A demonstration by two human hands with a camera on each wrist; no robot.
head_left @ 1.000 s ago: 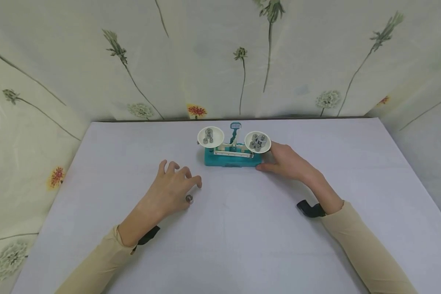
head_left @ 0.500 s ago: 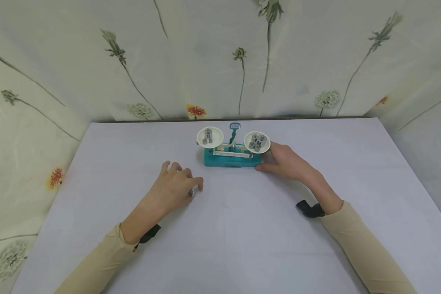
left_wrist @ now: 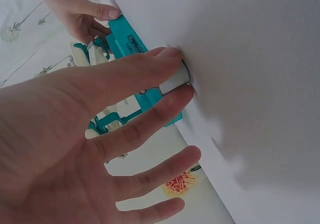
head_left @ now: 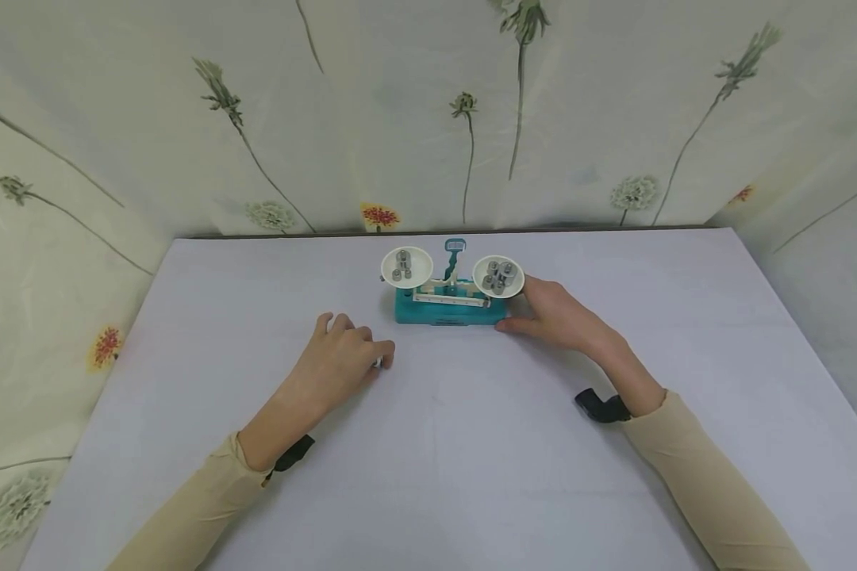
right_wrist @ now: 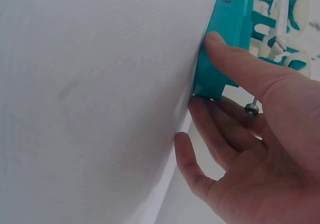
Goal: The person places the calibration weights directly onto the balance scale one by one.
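A teal balance scale [head_left: 428, 312] with two cream pans stands near the back of the table. Its left pan [head_left: 423, 266] bears several small metal weights [head_left: 403, 260], and so does its right pan [head_left: 518, 279]. My left hand [head_left: 334, 366], low over the table in front and to the left of the scale, pinches a silvery metal weight [left_wrist: 176, 79] between thumb and index finger. The other left fingers are spread apart. My right hand [head_left: 563, 314] grips the right end of the scale's base, its thumb on the front face and fingertips at the end.
A white cloth-covered table [head_left: 428, 444] lies under everything. Behind its back edge hangs a flower-printed curtain [head_left: 400, 119]. Black camera straps [head_left: 603, 406] sit at both wrists, below beige sleeves.
The pinched weight has turned inward and is now mostly hidden under the left fingers in the head view. The right hand and the scale stay in place.
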